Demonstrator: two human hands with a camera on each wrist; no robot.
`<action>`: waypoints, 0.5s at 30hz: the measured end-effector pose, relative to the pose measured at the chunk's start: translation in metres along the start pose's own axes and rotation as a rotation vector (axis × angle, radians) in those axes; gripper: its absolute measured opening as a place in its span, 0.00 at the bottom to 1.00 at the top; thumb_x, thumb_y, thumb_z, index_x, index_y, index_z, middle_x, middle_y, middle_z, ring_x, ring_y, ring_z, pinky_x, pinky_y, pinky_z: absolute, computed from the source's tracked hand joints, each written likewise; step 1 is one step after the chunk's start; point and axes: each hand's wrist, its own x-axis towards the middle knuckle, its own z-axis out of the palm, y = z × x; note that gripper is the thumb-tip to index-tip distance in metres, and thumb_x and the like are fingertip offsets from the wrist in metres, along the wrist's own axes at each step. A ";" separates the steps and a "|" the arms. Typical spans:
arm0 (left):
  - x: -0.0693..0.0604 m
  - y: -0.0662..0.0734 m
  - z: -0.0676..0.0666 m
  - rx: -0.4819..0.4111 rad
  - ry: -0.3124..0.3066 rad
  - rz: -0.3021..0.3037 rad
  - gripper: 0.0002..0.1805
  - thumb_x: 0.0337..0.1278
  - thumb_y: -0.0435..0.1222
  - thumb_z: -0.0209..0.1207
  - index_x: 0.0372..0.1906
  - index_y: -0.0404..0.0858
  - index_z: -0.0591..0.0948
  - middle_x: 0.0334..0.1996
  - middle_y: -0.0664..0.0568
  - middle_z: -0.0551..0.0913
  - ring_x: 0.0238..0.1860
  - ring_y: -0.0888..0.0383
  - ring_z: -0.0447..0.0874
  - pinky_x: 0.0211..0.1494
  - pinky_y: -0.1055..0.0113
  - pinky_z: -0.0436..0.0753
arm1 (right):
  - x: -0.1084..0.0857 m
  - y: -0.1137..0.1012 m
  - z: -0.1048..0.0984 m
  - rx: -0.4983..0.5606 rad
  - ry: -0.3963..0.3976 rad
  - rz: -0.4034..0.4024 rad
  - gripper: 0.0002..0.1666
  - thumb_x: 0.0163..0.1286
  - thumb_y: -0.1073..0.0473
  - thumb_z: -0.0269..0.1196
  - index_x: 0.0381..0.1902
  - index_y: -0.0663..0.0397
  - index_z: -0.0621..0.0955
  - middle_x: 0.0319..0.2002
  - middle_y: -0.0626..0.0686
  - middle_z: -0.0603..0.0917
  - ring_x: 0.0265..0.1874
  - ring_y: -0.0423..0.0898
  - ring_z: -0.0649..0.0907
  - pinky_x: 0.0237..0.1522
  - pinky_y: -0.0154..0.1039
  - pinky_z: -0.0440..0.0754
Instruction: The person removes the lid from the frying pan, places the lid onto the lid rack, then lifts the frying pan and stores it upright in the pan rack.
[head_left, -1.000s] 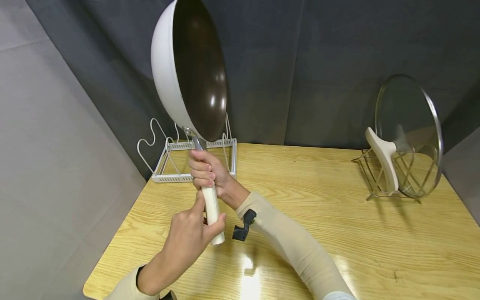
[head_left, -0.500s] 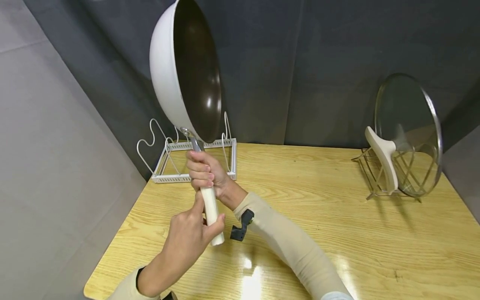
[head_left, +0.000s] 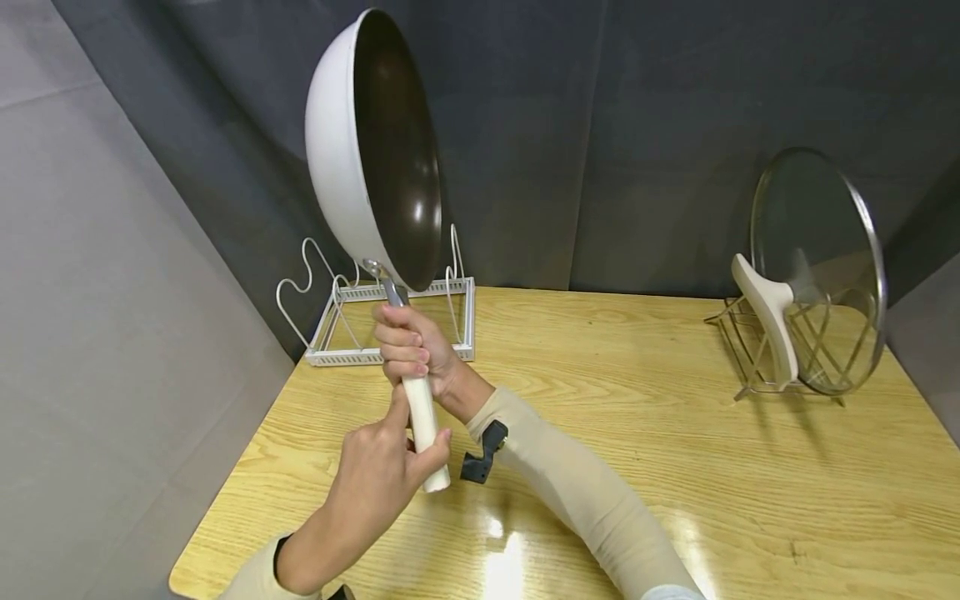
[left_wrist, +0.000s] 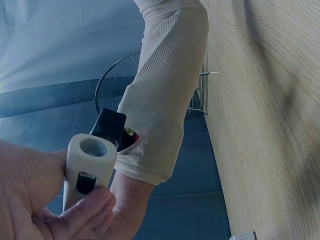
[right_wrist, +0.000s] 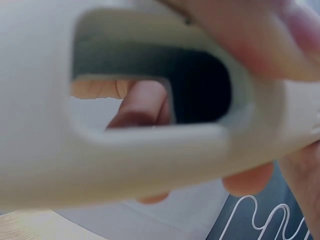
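A wok (head_left: 333, 158), white outside and dark brown inside, is held up on its side above the table, bowl at the top. My right hand (head_left: 411, 343) grips its cream handle (head_left: 422, 408) just below the metal neck, fingers curled round it. Lower down, my left hand (head_left: 378, 462) pinches the handle near its end, thumb on the right side. In the left wrist view the round hole in the handle's end (left_wrist: 90, 167) shows between thumb and fingers. The right wrist view has the slot in the handle (right_wrist: 150, 145) close up, with fingers behind it.
Behind the wok, a white wire rack (head_left: 345, 358) stands at the table's back left. At the right, a glass lid (head_left: 817, 225) with a cream handle (head_left: 772, 312) stands upright in a small wire rack (head_left: 738, 367). Dark cloth (head_left: 660, 167) hangs behind the wooden table (head_left: 585, 392).
The wok has dipped slightly, so its top rim is now in view, and it has turned a little, showing less of its inside. Both hands keep their hold with hardly any movement.
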 end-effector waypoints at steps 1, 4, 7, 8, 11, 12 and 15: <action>0.000 0.000 0.000 -0.001 -0.001 0.000 0.22 0.48 0.36 0.71 0.45 0.31 0.76 0.14 0.54 0.78 0.13 0.65 0.75 0.14 0.78 0.66 | 0.000 0.000 0.000 -0.002 -0.001 0.000 0.16 0.75 0.61 0.59 0.27 0.51 0.68 0.13 0.41 0.56 0.07 0.34 0.60 0.08 0.26 0.63; -0.001 0.000 0.001 -0.006 -0.006 -0.006 0.21 0.48 0.36 0.71 0.45 0.30 0.76 0.14 0.54 0.78 0.13 0.66 0.75 0.14 0.78 0.66 | -0.001 0.000 -0.001 -0.001 -0.001 0.004 0.15 0.75 0.61 0.59 0.27 0.51 0.68 0.13 0.41 0.56 0.07 0.34 0.59 0.09 0.26 0.63; -0.001 -0.001 0.003 -0.010 -0.009 -0.010 0.21 0.48 0.37 0.71 0.45 0.30 0.77 0.14 0.54 0.78 0.13 0.66 0.75 0.14 0.79 0.66 | -0.001 0.000 -0.002 0.002 0.001 0.007 0.15 0.75 0.61 0.59 0.27 0.51 0.68 0.13 0.41 0.56 0.07 0.34 0.59 0.09 0.26 0.64; -0.002 -0.001 0.003 -0.011 -0.010 -0.012 0.21 0.49 0.37 0.71 0.44 0.30 0.77 0.14 0.54 0.78 0.13 0.66 0.75 0.14 0.79 0.66 | -0.002 0.000 -0.002 0.004 0.003 0.007 0.15 0.75 0.61 0.59 0.28 0.51 0.68 0.13 0.41 0.56 0.07 0.34 0.59 0.09 0.26 0.64; -0.001 -0.001 0.003 -0.015 -0.011 -0.015 0.20 0.49 0.37 0.70 0.44 0.31 0.77 0.14 0.54 0.79 0.13 0.66 0.76 0.14 0.78 0.66 | -0.002 0.001 -0.002 0.008 0.005 0.008 0.15 0.76 0.61 0.58 0.28 0.50 0.68 0.13 0.41 0.56 0.07 0.34 0.60 0.09 0.26 0.64; -0.001 -0.001 0.003 -0.016 -0.011 -0.015 0.20 0.49 0.36 0.70 0.44 0.31 0.77 0.14 0.54 0.79 0.13 0.66 0.76 0.14 0.78 0.66 | -0.003 0.001 -0.002 0.009 0.007 0.008 0.14 0.76 0.61 0.58 0.28 0.50 0.68 0.13 0.41 0.56 0.07 0.34 0.60 0.09 0.26 0.64; -0.002 -0.001 0.004 -0.013 -0.013 -0.020 0.20 0.49 0.36 0.70 0.43 0.31 0.77 0.14 0.54 0.79 0.13 0.66 0.76 0.14 0.78 0.67 | -0.003 0.001 -0.003 0.013 0.015 0.006 0.14 0.76 0.61 0.58 0.29 0.51 0.68 0.13 0.41 0.56 0.07 0.34 0.60 0.09 0.26 0.64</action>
